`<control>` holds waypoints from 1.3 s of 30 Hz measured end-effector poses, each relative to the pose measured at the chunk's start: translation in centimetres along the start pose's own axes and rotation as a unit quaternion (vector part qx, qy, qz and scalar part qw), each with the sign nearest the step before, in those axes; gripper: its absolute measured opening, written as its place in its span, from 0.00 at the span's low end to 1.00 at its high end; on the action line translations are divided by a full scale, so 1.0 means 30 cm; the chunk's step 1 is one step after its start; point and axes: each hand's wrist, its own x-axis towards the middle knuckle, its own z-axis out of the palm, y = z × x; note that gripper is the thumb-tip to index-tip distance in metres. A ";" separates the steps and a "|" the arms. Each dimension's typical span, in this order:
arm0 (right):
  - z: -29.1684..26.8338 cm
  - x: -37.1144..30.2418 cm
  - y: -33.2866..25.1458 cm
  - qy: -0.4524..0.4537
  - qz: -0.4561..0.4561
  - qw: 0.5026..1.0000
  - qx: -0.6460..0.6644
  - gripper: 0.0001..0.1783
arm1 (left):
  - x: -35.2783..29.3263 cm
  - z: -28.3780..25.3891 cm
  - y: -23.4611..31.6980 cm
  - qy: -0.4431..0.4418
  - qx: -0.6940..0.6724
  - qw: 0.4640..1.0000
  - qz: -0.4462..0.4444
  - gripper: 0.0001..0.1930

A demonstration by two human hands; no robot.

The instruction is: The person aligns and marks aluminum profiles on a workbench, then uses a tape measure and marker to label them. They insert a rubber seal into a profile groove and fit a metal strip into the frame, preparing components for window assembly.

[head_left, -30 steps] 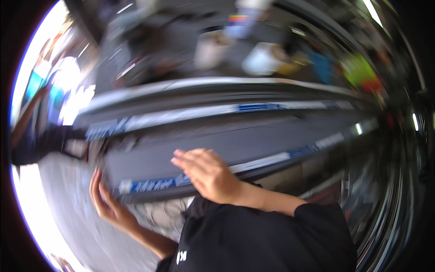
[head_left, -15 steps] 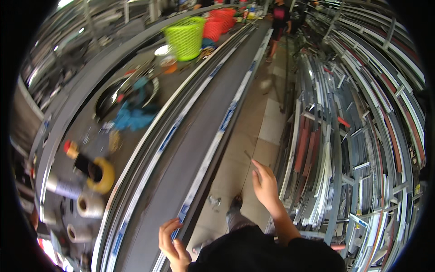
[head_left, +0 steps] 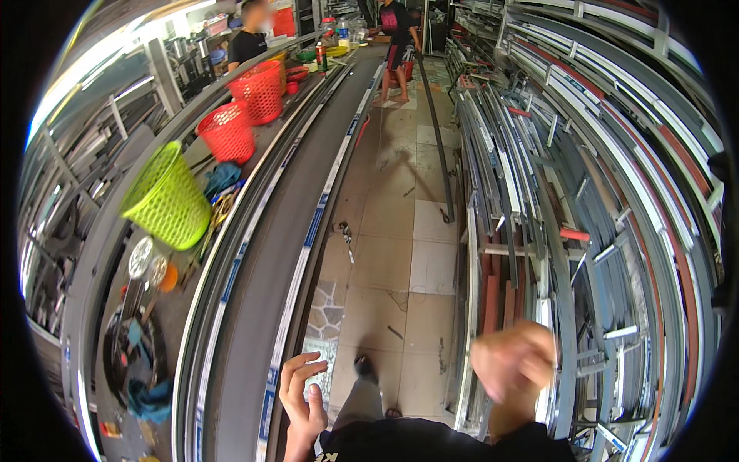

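My left hand (head_left: 303,394) is held up beside the near end of the long workbench (head_left: 271,223), its fingers apart and slightly bent, with nothing in them. Closest to it is the bench's right-hand edge rail (head_left: 304,246), pale with blue patches. On the other side, my right hand (head_left: 514,360) is raised in front of the rack of long metal profiles (head_left: 493,250). Motion smears its fingers, so I cannot make out their position or whether they touch anything.
A tiled aisle (head_left: 377,262) runs ahead between bench and rack. A green basket (head_left: 169,202) and red baskets (head_left: 258,92) line the bench's left side. Further along the aisle a person (head_left: 396,38) holds a long dark bar (head_left: 435,123); another person (head_left: 248,38) stands behind the bench.
The view has swung and moved forward along the aisle, so the baskets sit nearer on the left. My right hand has gone rightward toward the rack. My left hand stays low by the bench.
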 end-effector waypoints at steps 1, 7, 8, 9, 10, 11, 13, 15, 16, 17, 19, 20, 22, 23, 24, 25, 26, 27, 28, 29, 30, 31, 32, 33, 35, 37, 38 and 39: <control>-0.043 0.108 -0.028 -0.112 -0.051 0.988 0.094 0.18 | 0.079 0.049 -0.034 -0.005 -0.004 1.000 0.004 0.24; -0.268 0.694 -0.095 -0.329 -0.233 0.908 0.115 0.22 | 0.639 0.325 -0.202 -0.022 -0.079 0.996 0.027 0.19; -0.321 0.771 -0.098 -0.332 -0.241 0.904 0.118 0.22 | 0.741 0.365 -0.220 -0.019 -0.072 0.997 0.023 0.19; -0.384 0.839 -0.104 -0.340 -0.247 0.903 0.089 0.22 | 0.843 0.409 -0.237 -0.017 -0.072 0.997 0.016 0.19; -0.454 0.896 -0.110 -0.345 -0.253 0.902 0.064 0.22 | 0.939 0.461 -0.252 -0.020 -0.086 0.996 0.013 0.18; -0.530 0.943 -0.111 -0.346 -0.260 0.901 0.042 0.21 | 1.028 0.511 -0.269 -0.024 -0.097 0.995 0.005 0.18; -0.711 1.021 -0.115 -0.420 -0.215 0.879 -0.066 0.23 | 1.198 0.605 -0.318 -0.054 -0.106 0.993 0.003 0.17; -0.911 1.088 -0.092 -0.491 -0.169 0.834 -0.188 0.25 | 1.356 0.715 -0.384 -0.085 -0.098 0.991 0.011 0.15; -1.009 1.116 -0.068 -0.460 -0.146 0.848 -0.219 0.27 | 1.430 0.776 -0.421 -0.087 -0.091 0.992 0.004 0.14; -1.118 1.148 -0.044 -0.455 -0.130 0.847 -0.242 0.27 | 1.503 0.844 -0.457 -0.087 -0.086 0.992 -0.003 0.14; -1.349 1.220 -0.001 -0.447 -0.092 0.843 -0.285 0.27 | 1.644 0.983 -0.520 -0.087 -0.070 0.994 -0.012 0.12; -1.462 1.260 0.010 -0.421 -0.092 0.853 -0.295 0.27 | 1.710 1.044 -0.541 -0.082 -0.035 0.996 -0.008 0.11; -1.676 1.369 0.011 -0.382 -0.048 0.866 -0.319 0.24 | 1.870 1.163 -0.573 -0.062 -0.005 0.997 -0.042 0.10; -1.774 1.436 0.009 -0.365 -0.017 0.868 -0.336 0.20 | 1.952 1.210 -0.581 -0.048 0.002 0.998 -0.034 0.10; -1.866 1.514 0.038 -0.344 0.002 0.881 -0.326 0.23 | 2.032 1.246 -0.588 -0.034 0.011 0.999 -0.032 0.10; -1.941 1.586 0.061 -0.298 0.002 0.908 -0.294 0.25 | 2.101 1.272 -0.592 -0.023 0.018 0.999 -0.041 0.10; -2.021 1.660 0.055 -0.316 0.072 0.898 -0.297 0.22 | 2.169 1.290 -0.600 -0.008 0.025 0.999 -0.035 0.09; -2.089 1.734 0.081 -0.321 0.077 0.891 -0.312 0.21 | 2.235 1.305 -0.614 0.013 0.045 0.998 -0.030 0.09; -2.153 1.812 0.125 -0.318 0.075 0.891 -0.316 0.20 | 2.298 1.316 -0.634 0.032 0.050 0.998 -0.035 0.09; -2.219 1.891 0.169 -0.315 0.082 0.891 -0.316 0.19 | 2.361 1.332 -0.660 0.053 0.054 0.996 -0.042 0.09; -2.284 1.965 0.208 -0.323 0.106 0.873 -0.350 0.17 | 2.420 1.348 -0.690 0.082 0.098 0.991 -0.045 0.08; -2.352 2.043 0.264 -0.299 0.083 0.890 -0.334 0.16 | 2.487 1.370 -0.732 0.111 0.097 0.987 -0.068 0.06; -2.418 2.127 0.336 -0.280 0.078 0.903 -0.317 0.15 | 2.544 1.387 -0.769 0.118 0.111 0.984 -0.074 0.06; -2.479 2.208 0.406 -0.259 0.073 0.916 -0.298 0.14 | 2.606 1.394 -0.808 0.123 0.133 0.980 -0.080 0.06; -2.573 2.337 0.522 -0.164 0.163 0.941 -0.246 0.13 | 2.724 1.405 -0.869 0.115 0.151 0.979 -0.079 0.06; -2.664 2.458 0.648 -0.072 0.209 0.959 -0.176 0.15 | 2.848 1.426 -0.926 0.106 0.147 0.980 -0.079 0.08; -2.711 2.516 0.701 -0.049 0.212 0.954 -0.207 0.18 | 2.922 1.435 -0.957 0.106 0.139 0.982 -0.077 0.09; -2.770 2.573 0.741 -0.037 0.220 0.946 -0.236 0.18 | 2.997 1.443 -0.984 0.103 0.130 0.984 -0.070 0.11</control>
